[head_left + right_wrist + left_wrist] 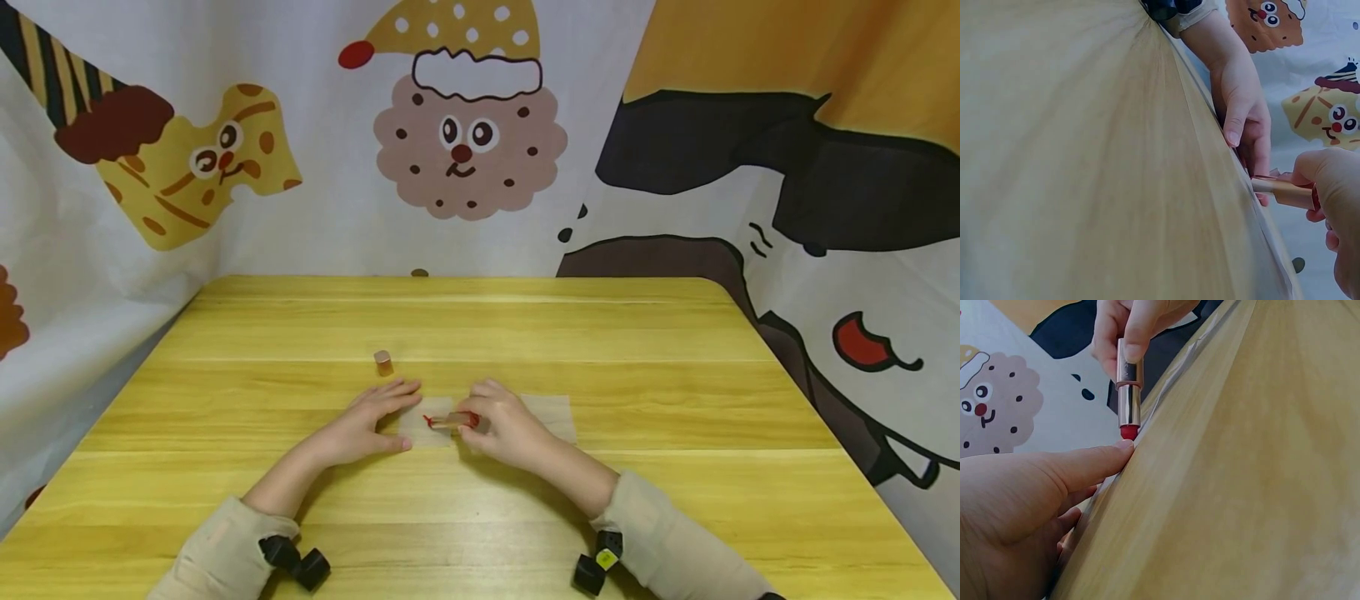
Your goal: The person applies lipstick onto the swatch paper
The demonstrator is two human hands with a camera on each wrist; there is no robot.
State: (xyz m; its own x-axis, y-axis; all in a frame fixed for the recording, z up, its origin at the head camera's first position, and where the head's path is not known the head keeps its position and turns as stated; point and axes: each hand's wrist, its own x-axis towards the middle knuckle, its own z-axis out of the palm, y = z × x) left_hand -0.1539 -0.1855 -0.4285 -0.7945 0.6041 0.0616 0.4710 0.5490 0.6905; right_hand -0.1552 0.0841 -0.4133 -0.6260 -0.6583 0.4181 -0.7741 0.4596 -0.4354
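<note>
One lipstick [1129, 405], red-tipped, shiny pinkish metal, upper centre of left-wrist view; right hand [506, 423] pinches it; left hand [367, 425] outstretched, empty.

The head view is brightly and evenly lit; soft shadows are cast on the tabletop [480, 333] beside the forearms [581, 477]; a pale sheen is spread across its near middle; both wrist views are rendered dimmer, the wood grain [1241, 456] blurred.
</note>
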